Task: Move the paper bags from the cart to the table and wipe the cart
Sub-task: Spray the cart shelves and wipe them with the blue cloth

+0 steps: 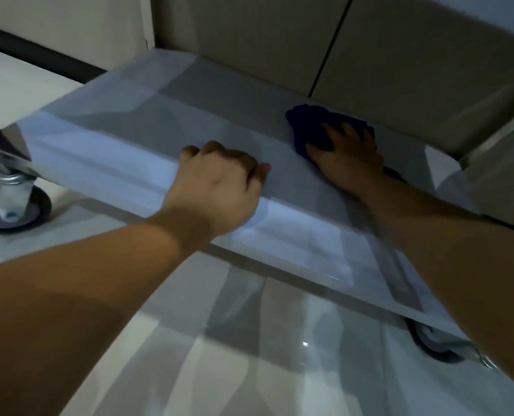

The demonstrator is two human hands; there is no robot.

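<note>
Two hands are on the cart's low shelf (123, 127), a pale metal deck that runs from upper left to lower right. The left hand (219, 181) has its fingers curled over the shelf's near rim, holding the edge about midway along it, the forearm reaching in from lower left. The right hand (347, 151) lies flat with fingers spread, pressing a blue cloth (306, 127) onto the deck close to the far edge; cloth shows ahead of the fingertips and a scrap pokes out behind the wrist. That far edge sits right against a beige cabinet (279, 49), whose doors meet in a dark seam above the cloth. Left of both hands the deck is bare all the way to its far-left corner. A caster (15, 205) stands under the left end, beside a shiny leg (0, 136), and a second caster (435, 343) peeks from under the near-right corner. Glossy floor (249, 355) spreads open below the near rim. No paper bags are in view, and the picture is blurred.
</note>
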